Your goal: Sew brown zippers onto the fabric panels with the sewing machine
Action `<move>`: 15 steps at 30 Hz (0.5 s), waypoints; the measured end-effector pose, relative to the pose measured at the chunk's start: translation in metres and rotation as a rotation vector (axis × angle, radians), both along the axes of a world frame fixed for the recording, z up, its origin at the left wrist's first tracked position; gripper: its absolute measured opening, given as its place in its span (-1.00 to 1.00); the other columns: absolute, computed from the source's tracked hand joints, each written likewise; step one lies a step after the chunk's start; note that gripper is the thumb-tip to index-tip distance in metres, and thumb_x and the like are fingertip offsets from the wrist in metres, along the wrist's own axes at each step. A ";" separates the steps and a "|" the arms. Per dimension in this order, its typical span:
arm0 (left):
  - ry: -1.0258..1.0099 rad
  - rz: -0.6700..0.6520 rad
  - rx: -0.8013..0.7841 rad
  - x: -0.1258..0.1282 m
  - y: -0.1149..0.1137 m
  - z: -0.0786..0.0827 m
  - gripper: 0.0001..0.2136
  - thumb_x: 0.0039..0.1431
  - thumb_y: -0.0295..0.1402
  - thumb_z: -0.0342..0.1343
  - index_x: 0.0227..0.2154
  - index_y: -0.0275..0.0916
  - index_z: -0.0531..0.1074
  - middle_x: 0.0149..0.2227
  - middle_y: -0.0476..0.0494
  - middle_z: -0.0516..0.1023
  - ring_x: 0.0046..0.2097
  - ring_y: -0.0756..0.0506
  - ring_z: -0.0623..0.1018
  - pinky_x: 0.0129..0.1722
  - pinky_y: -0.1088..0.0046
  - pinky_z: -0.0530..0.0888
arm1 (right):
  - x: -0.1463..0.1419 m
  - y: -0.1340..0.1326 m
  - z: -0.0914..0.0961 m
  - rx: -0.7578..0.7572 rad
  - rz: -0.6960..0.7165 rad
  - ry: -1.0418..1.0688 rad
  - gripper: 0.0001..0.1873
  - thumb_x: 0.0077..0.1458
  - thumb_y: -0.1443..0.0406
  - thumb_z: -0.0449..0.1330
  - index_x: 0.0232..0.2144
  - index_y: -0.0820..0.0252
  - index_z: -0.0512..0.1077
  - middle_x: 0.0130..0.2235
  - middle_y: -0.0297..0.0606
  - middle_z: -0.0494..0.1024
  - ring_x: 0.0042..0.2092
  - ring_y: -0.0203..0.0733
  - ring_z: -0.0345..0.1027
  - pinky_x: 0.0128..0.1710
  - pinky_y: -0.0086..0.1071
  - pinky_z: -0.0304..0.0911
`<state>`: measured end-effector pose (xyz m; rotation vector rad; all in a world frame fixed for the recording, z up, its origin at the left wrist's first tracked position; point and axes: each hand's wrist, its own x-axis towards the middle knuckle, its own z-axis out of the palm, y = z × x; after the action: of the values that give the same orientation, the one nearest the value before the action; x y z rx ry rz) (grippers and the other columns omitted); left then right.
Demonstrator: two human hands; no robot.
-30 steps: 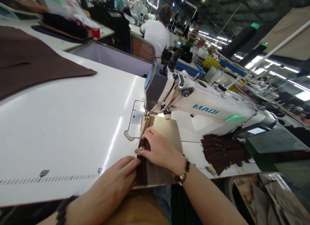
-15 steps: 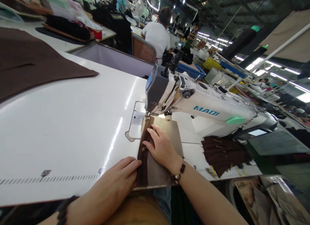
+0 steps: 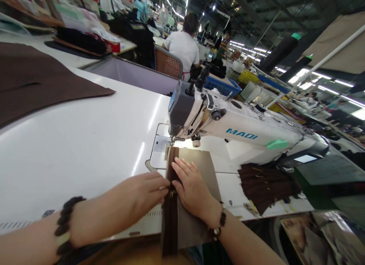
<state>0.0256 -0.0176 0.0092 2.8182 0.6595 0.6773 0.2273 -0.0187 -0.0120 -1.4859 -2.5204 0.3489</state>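
A strip of dark brown zipper [image 3: 171,223] lies along the left edge of a taupe fabric panel [image 3: 203,162], and its brass-coloured slider [image 3: 172,194] shows between my hands. My left hand [image 3: 145,192] has thumb and fingers pinched together at the zipper's outer left edge; the exact grip is partly hidden. Flat on the panel and zipper, my right hand [image 3: 196,192] has its fingers stretched toward the needle area. The far end of the zipper is just in front of the presser foot [image 3: 172,140] of the white sewing machine [image 3: 225,124].
To the left, a large brown fabric piece [image 3: 42,82] lies on the white table [image 3: 94,151]. A stack of brown zippers [image 3: 265,183] sits right of the machine. Beyond are a blue basket [image 3: 222,84] and a seated person in white [image 3: 182,48].
The panel and zipper have come back toward me, away from the needle. My left hand has moved up along the zipper edge, from near the table front. My right hand shifted back with the fabric.
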 end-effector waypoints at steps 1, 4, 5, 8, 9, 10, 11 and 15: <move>0.044 -0.003 0.027 0.001 0.014 0.003 -0.78 0.24 -0.54 -0.15 -0.28 -0.25 0.41 -0.22 -0.09 0.46 -0.14 -0.02 0.42 -0.09 0.45 0.42 | -0.001 0.001 0.000 0.001 -0.006 -0.004 -0.53 0.17 0.30 -0.06 0.14 0.16 0.11 0.21 -0.32 0.04 0.21 -0.17 -0.10 0.21 -0.10 -0.12; 0.154 -0.005 0.102 0.006 0.049 -0.001 -0.84 0.21 -0.54 -0.08 -0.29 -0.32 0.41 -0.17 -0.15 0.45 -0.08 -0.10 0.40 -0.03 0.32 0.40 | -0.002 0.003 0.001 -0.002 -0.011 -0.005 -0.51 0.17 0.28 -0.06 0.16 0.12 0.09 0.21 -0.36 0.04 0.19 -0.14 -0.07 0.19 -0.09 -0.09; 0.166 0.010 0.112 0.007 0.056 -0.007 -0.85 0.21 -0.53 -0.06 -0.28 -0.33 0.41 -0.16 -0.17 0.45 -0.07 -0.11 0.40 -0.02 0.29 0.39 | -0.003 0.003 0.001 -0.005 -0.013 -0.003 -0.51 0.17 0.27 -0.06 0.16 0.11 0.08 0.22 -0.38 0.03 0.19 -0.13 -0.07 0.19 -0.09 -0.09; 0.161 0.079 0.106 0.010 0.066 -0.025 -0.84 0.22 -0.45 -0.03 -0.19 -0.36 0.39 -0.14 -0.20 0.44 -0.08 -0.13 0.41 -0.03 0.25 0.39 | -0.003 0.003 0.002 -0.028 -0.017 -0.005 -0.49 0.17 0.26 -0.07 0.18 0.09 0.03 0.23 -0.44 -0.03 0.22 -0.16 -0.14 0.21 -0.05 -0.15; 0.158 0.096 0.103 0.010 0.066 -0.031 -0.82 0.22 -0.43 -0.02 -0.17 -0.37 0.38 -0.13 -0.21 0.43 -0.08 -0.14 0.41 -0.04 0.25 0.40 | -0.003 0.003 0.002 -0.041 -0.012 -0.011 -0.49 0.17 0.27 -0.08 0.18 0.09 0.02 0.24 -0.45 -0.05 0.23 -0.18 -0.17 0.22 -0.03 -0.19; 0.157 0.105 0.105 0.010 0.065 -0.035 -0.81 0.21 -0.41 -0.01 -0.15 -0.37 0.37 -0.13 -0.21 0.43 -0.08 -0.15 0.40 -0.04 0.25 0.40 | -0.002 0.003 0.002 -0.054 -0.006 -0.017 -0.48 0.17 0.28 -0.09 0.19 0.10 0.00 0.24 -0.45 -0.08 0.24 -0.19 -0.21 0.23 0.00 -0.22; 0.158 0.111 0.112 0.010 0.064 -0.038 -0.80 0.21 -0.40 -0.01 -0.15 -0.38 0.37 -0.13 -0.21 0.42 -0.08 -0.15 0.40 -0.04 0.24 0.40 | -0.002 0.003 0.002 -0.067 0.002 -0.024 -0.47 0.17 0.28 -0.10 0.19 0.11 -0.02 0.25 -0.45 -0.10 0.25 -0.20 -0.24 0.23 0.02 -0.25; 0.151 0.134 0.191 0.009 0.060 -0.044 -0.77 0.24 -0.38 -0.05 -0.13 -0.40 0.35 -0.08 -0.25 0.40 -0.03 -0.19 0.38 -0.02 0.22 0.38 | -0.003 0.004 0.005 -0.107 0.011 -0.048 -0.46 0.16 0.29 -0.11 0.20 0.12 -0.05 0.26 -0.46 -0.17 0.27 -0.19 -0.31 0.22 0.06 -0.27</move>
<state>0.0349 0.0425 -0.0349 3.0466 0.8590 0.5810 0.2245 -0.0152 -0.0069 -1.5359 -2.5859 0.4616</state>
